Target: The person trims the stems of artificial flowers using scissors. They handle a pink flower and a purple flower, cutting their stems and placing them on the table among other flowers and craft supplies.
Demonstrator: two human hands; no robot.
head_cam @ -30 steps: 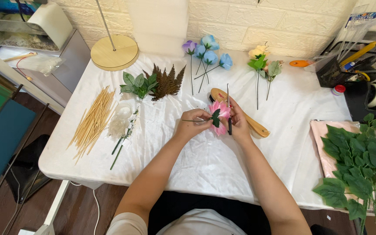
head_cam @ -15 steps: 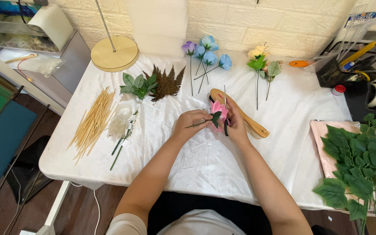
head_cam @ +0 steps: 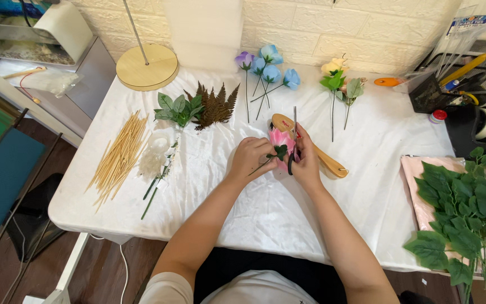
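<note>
My left hand [head_cam: 249, 159] pinches the green calyx and short stem of a pink artificial flower [head_cam: 279, 141] held over the white table [head_cam: 277, 208]. My right hand [head_cam: 306, 162] grips the same flower from the right and also holds a thin dark tool [head_cam: 294, 130], likely scissors or pliers, whose metal tip points away from me. Both hands meet at the flower above the table's middle. A wooden paddle-shaped piece [head_cam: 327, 161] lies under and behind the hands.
Blue and purple flowers [head_cam: 265, 70], yellow flowers [head_cam: 338, 79], fern and green leaves [head_cam: 198, 107], wooden skewers [head_cam: 119, 155] and white sprigs [head_cam: 158, 169] lie on the table. A round wooden lamp base [head_cam: 146, 66] stands back left. Leafy garland [head_cam: 473, 208] at right; wire organiser [head_cam: 457, 84] back right.
Both hands with the pink flower have shifted slightly away from me and turned the flower. The tool in my right hand stays upright beside it.
</note>
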